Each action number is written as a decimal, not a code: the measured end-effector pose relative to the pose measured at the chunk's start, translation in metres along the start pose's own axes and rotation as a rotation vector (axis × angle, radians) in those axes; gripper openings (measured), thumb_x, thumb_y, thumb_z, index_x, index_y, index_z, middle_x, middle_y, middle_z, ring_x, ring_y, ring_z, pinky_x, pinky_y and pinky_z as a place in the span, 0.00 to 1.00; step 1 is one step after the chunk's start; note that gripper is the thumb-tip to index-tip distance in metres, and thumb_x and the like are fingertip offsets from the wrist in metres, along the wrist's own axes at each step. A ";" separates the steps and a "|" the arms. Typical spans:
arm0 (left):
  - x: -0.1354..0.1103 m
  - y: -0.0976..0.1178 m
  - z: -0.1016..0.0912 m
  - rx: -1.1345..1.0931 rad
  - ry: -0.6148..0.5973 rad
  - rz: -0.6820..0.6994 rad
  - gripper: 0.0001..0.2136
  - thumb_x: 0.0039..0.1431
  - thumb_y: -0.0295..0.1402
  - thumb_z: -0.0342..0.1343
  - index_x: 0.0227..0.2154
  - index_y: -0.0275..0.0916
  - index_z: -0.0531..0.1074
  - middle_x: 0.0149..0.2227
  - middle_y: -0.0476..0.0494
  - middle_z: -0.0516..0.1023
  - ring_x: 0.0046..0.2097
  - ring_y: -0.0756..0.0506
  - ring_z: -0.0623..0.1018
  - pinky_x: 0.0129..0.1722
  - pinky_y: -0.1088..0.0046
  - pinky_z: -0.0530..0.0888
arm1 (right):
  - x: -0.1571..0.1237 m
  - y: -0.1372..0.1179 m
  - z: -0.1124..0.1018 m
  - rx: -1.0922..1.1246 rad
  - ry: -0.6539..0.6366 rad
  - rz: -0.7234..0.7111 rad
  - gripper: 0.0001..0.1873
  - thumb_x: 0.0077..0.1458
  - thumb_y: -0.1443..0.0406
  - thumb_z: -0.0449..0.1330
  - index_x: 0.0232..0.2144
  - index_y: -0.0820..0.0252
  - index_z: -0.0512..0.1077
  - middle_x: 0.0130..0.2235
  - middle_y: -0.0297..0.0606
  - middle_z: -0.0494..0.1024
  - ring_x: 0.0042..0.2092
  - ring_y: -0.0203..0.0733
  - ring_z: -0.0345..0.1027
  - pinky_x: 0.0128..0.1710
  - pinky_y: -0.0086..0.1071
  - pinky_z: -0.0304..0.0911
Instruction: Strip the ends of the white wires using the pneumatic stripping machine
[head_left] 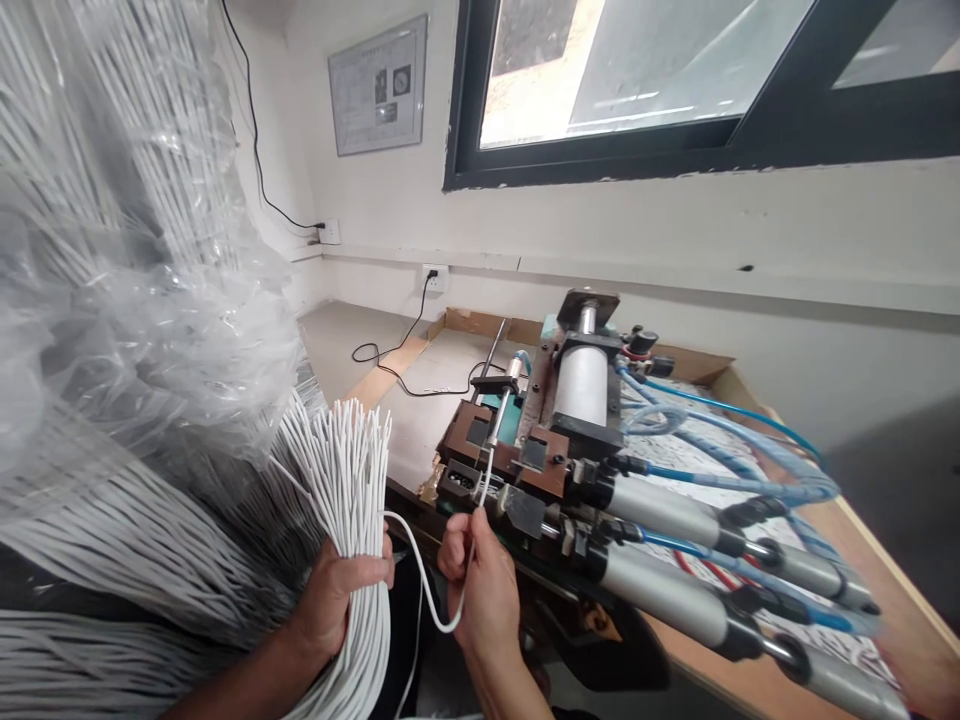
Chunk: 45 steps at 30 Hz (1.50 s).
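My left hand (341,590) is closed round a thick bundle of white cables (346,470), their cut ends fanning upward. My right hand (480,580) pinches a single white cable (427,590) that loops down between the two hands. The tip of that cable reaches up into the clamp slot of a small pneumatic machine (525,450), just above my fingers. The machine has a white cylinder (581,385) on top and grey air cylinders (675,520) running to the right.
Large stacks of white cables in clear plastic (127,330) fill the left side. Blue air hoses (735,440) trail over the wooden bench (885,600). A black power cord (390,360) runs to a wall socket (433,277). A window is above.
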<state>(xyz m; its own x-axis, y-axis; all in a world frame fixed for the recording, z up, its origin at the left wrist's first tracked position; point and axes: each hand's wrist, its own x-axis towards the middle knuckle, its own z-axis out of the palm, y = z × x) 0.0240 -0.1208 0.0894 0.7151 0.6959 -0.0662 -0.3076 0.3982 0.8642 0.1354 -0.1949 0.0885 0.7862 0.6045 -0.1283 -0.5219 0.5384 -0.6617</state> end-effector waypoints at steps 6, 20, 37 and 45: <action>0.001 0.002 0.002 0.005 0.029 0.005 0.13 0.34 0.26 0.59 0.29 0.39 0.71 0.21 0.53 0.71 0.23 0.51 0.67 0.26 0.74 0.62 | -0.002 -0.005 0.005 -0.001 -0.003 0.026 0.23 0.43 0.47 0.60 0.20 0.63 0.69 0.13 0.25 0.55 0.17 0.27 0.42 0.17 0.26 0.36; 0.001 0.001 0.003 0.027 0.016 0.018 0.12 0.34 0.27 0.58 0.27 0.38 0.70 0.19 0.54 0.69 0.22 0.51 0.66 0.25 0.74 0.62 | 0.000 -0.006 0.009 0.014 0.034 0.060 0.23 0.41 0.48 0.61 0.19 0.63 0.68 0.12 0.25 0.55 0.15 0.26 0.41 0.16 0.26 0.35; -0.005 0.007 0.006 0.062 -0.057 0.048 0.06 0.35 0.25 0.58 0.22 0.36 0.72 0.19 0.51 0.70 0.24 0.51 0.67 0.26 0.74 0.62 | -0.009 0.017 -0.038 -0.575 -0.077 -0.111 0.25 0.46 0.45 0.56 0.18 0.61 0.69 0.15 0.28 0.55 0.19 0.32 0.47 0.19 0.28 0.44; -0.012 0.011 0.017 0.084 0.010 -0.061 0.10 0.29 0.24 0.57 0.23 0.35 0.73 0.19 0.49 0.72 0.22 0.49 0.68 0.24 0.73 0.62 | -0.029 0.042 -0.108 -1.040 -0.045 0.005 0.30 0.43 0.40 0.52 0.18 0.60 0.72 0.20 0.40 0.72 0.27 0.48 0.65 0.30 0.36 0.57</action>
<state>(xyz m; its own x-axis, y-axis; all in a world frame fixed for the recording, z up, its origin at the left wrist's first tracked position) 0.0226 -0.1354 0.1087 0.7244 0.6780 -0.1245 -0.2096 0.3887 0.8972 0.1263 -0.2532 -0.0154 0.7606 0.6382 -0.1192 0.0347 -0.2233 -0.9741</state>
